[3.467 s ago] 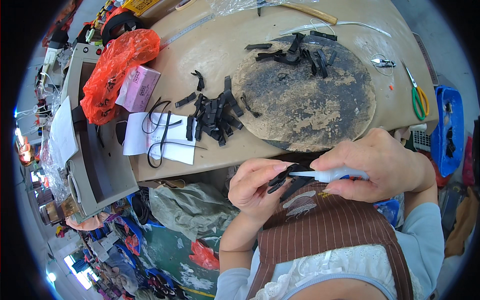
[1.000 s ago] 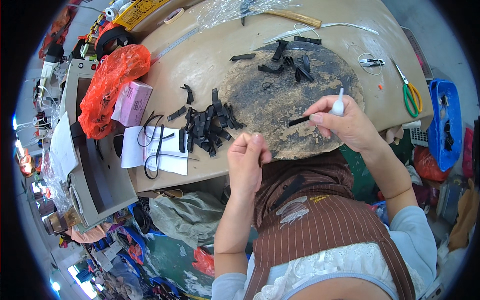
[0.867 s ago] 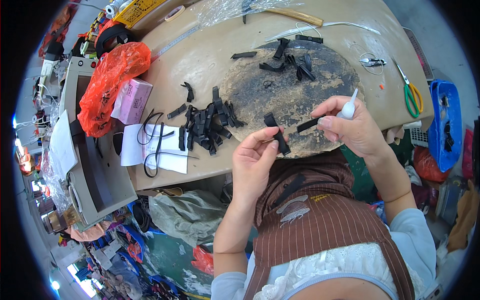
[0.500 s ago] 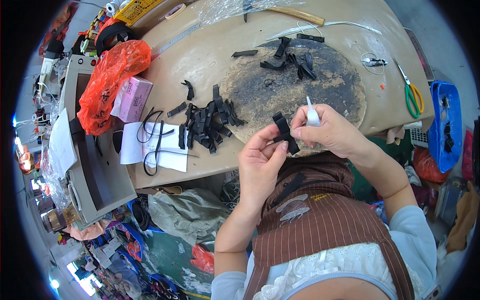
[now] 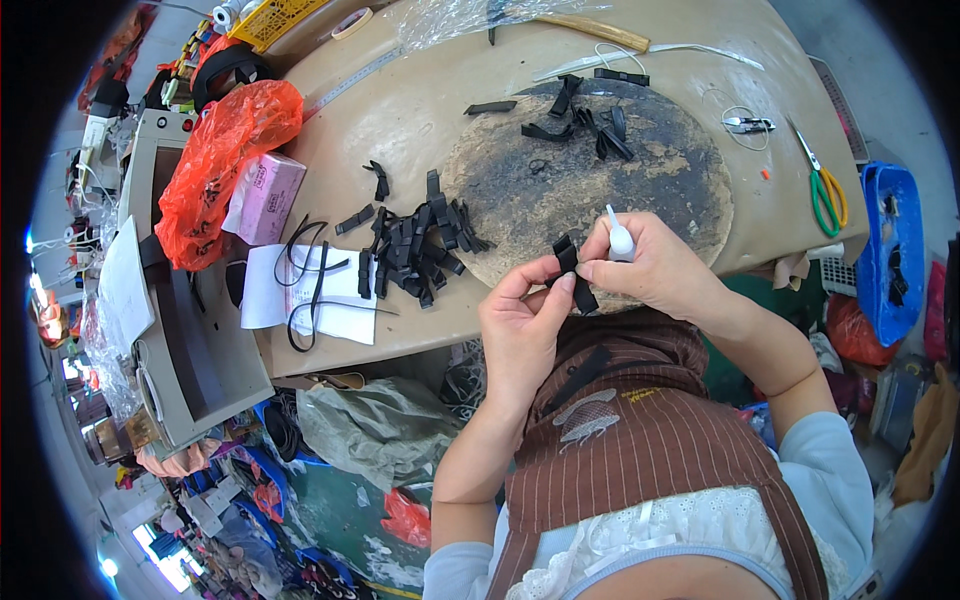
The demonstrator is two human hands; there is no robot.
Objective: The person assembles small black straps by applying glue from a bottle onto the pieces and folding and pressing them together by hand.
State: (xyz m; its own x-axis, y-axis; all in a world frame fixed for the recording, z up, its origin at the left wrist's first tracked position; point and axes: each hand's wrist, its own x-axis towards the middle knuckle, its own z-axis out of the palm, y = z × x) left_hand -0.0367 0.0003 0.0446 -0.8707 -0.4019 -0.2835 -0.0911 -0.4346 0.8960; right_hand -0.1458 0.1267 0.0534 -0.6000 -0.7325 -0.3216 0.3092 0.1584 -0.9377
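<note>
Above the near edge of a round, worn board (image 5: 690, 190), my left hand (image 5: 522, 325) pinches a small black ribbon bow (image 5: 566, 257) between thumb and fingers. My right hand (image 5: 660, 268) meets it from the other side, its thumb and fingertip at the ribbon's middle. Tucked in that same hand is a small white squeeze bottle (image 5: 621, 243), its long thin nozzle pointing up and away from me. Fingers partly cover the bow, so its exact fold is hidden. A pile of black ribbon bows (image 5: 410, 240) lies left of the board, and several more ribbon pieces (image 5: 605, 135) lie on it.
Green-and-orange-handled scissors (image 5: 825, 190) and thread snips (image 5: 748, 125) lie at the right. White paper with a black strip (image 5: 315, 305), a pink tissue box (image 5: 270, 195) and a red plastic bag (image 5: 220, 165) are on the left. A blue tray (image 5: 890, 250) is beyond the table's right edge.
The crosswise ribbon end at the bow now lies in against it, under my fingertips. My right hand has shifted slightly, and the bottle stands a little differently in it.
</note>
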